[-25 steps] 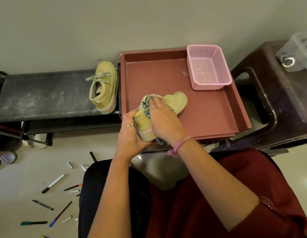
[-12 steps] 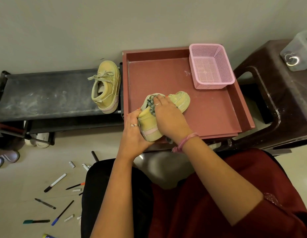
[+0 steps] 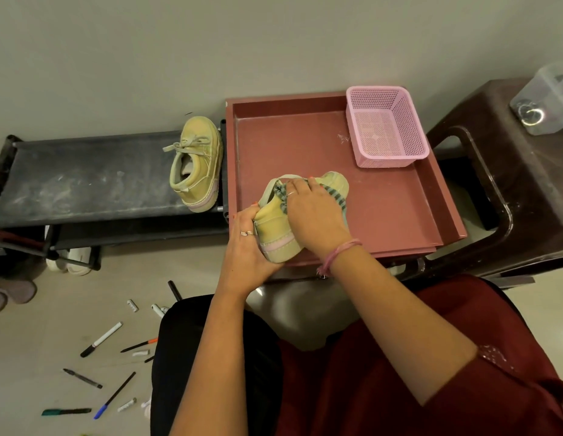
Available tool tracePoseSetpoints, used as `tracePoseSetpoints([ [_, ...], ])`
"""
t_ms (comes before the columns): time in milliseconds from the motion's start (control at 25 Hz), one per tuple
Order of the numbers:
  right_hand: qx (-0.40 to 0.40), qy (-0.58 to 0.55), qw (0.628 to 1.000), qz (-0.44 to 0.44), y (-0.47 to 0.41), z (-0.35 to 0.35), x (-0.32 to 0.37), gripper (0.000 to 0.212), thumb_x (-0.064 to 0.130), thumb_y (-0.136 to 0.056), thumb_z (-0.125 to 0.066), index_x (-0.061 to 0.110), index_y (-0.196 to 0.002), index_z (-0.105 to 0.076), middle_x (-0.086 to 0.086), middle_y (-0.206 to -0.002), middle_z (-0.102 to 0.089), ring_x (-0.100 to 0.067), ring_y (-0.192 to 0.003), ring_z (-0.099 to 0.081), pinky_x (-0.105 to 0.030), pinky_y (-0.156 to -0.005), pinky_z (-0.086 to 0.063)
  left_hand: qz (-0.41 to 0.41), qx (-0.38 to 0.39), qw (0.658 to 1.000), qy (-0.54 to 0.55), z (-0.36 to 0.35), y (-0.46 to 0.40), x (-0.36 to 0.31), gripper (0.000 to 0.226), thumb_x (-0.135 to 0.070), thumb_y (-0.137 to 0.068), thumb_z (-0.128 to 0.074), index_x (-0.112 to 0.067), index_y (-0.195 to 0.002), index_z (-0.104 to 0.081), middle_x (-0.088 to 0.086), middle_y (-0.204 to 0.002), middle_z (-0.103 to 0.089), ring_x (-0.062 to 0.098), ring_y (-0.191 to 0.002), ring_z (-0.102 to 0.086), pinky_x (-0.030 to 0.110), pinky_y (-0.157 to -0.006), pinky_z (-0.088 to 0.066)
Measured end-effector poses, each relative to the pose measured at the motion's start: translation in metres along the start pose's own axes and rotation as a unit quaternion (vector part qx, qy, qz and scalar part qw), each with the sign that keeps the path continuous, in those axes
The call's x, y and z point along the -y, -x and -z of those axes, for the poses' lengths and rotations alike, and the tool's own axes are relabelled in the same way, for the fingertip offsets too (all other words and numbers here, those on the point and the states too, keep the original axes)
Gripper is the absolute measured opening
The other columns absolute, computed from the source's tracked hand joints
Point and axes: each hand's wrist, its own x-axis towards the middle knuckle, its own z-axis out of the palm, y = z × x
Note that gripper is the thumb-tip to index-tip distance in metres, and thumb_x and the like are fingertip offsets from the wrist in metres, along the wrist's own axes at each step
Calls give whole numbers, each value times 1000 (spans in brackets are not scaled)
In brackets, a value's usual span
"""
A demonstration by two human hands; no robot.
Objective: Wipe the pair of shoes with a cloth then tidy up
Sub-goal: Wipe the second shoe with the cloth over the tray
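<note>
Held one yellow-green shoe (image 3: 275, 229) by the heel end in the left hand (image 3: 247, 247), fingers curled round it, over the near edge of the reddish-brown tray (image 3: 400, 215). Looked well worn: faded canvas, pale pink stripe along the sole, grubby grey lace loop at the top. Pressed a grey-and-teal striped cloth (image 3: 335, 196) down onto its upper with the right hand (image 3: 315, 215), fingers bent over the fabric and clamped on it. Both hands close together on that same shoe, nearly touching.

Spotted the second shoe (image 3: 196, 165) of the pair sitting upright on the dusty black rack (image 3: 85, 180), just beside the tray's left wall, laces tied in a loose bow, same pink sole stripe. So two shoes total, one cloth.

Also counted one pink mesh basket (image 3: 385, 127) in the tray's far right corner, one dark brown plastic stool (image 3: 525, 190) to the right with a clear container (image 3: 544, 99) on top. Roughly seven pens and markers (image 3: 100, 339) scattered on the floor at lower left, plus a few loose caps. Couldn't tell exact cap count.
</note>
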Motion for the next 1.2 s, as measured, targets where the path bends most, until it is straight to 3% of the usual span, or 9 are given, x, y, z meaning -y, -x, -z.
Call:
tracePoseSetpoints([
  [240, -22, -21, 998, 50, 66, 7, 11, 60, 8, -96, -35, 0, -149, -8, -15, -157, -11, -32, -144, -11, -39, -119, -14, 15, -1, 1000, -3, 4, -2, 2, 99, -31, -54, -92, -11, -135, -38, -3, -132, -44, 16, -123, -47, 28, -103, -41],
  [400, -5, -27, 999, 36, 22, 17, 7, 56, 6, -96, -35, 1, -148, -15, -13, -154, -20, -29, -143, -17, -35, -119, -10, 1, 9, 1000, 1, 2, -1, -4, 97, -45, -55, -88, -23, -133, -35, -7, -131, -42, 15, -123, -45, 28, -103, -40],
  [480, 5, -55, 998, 25, 8, 28, 9, 55, 4, -95, -37, 2, -148, -19, -12, -154, -23, -26, -142, -18, -32, -118, -8, 8, 4, 1000, -6, 0, -1, -5, 99, -41, -53, -92, -25, -132, -35, -7, -131, -43, 14, -123, -45, 30, -103, -41],
  [600, -38, -126, 989, 66, 36, 18, 20, 65, 2, -93, -44, 7, -150, -14, -8, -158, -14, -24, -146, -7, -28, -116, 2, 30, -5, 999, 20, 2, -1, -1, 99, -36, -52, -93, -20, -133, -36, -1, -130, -47, 15, -121, -50, 38, -100, -47],
  [680, -66, -141, 982, 106, 73, -5, 23, 75, 2, -87, -55, 6, -150, -14, -8, -158, -13, -27, -146, -5, -31, -117, -2, 54, -12, 998, 35, 3, -1, -2, 91, -31, -56, -90, -28, -129, -35, -1, -128, -49, 13, -116, -54, 39, -95, -50],
  [760, -57, -113, 986, 106, 87, -23, 17, 78, 4, -81, -62, 5, -148, -21, -11, -155, -22, -30, -144, -16, -38, -116, -20, 70, -12, 997, 31, 3, 0, -6, 89, -29, -59, -90, -34, -128, -34, -3, -126, -50, 11, -112, -56, 35, -92, -52],
  [840, -83, -105, 988, 81, 73, -26, 14, 68, 6, -86, -50, 4, -148, -23, -12, -155, -23, -31, -143, -20, -42, -114, -28, 78, -16, 996, 34, 3, -1, -7, 93, -27, -54, -93, -32, -127, -35, -3, -124, -52, 8, -111, -56, 28, -91, -50],
  [1040, 18, -109, 993, 36, 26, 6, 9, 69, -7, -91, -37, 7, -151, -7, -7, -159, -2, -28, -146, -1, -40, -119, -12, 99, -16, 992, 80, 5, -2, -6, 98, -18, -47, -95, -28, -125, -36, -2, -122, -53, -2, -107, -56, 17, -88, -49],
  [1200, 9, -121, 992, 23, 30, 12, 10, 70, -7, -91, -37, 4, -150, -3, -11, -159, 3, -32, -145, 2, -37, -119, -6, 109, -15, 992, 68, 5, -1, -6, 98, -19, -48, -95, -30, -125, -34, -4, -121, -53, 0, -106, -56, 14, -85, -48],
])
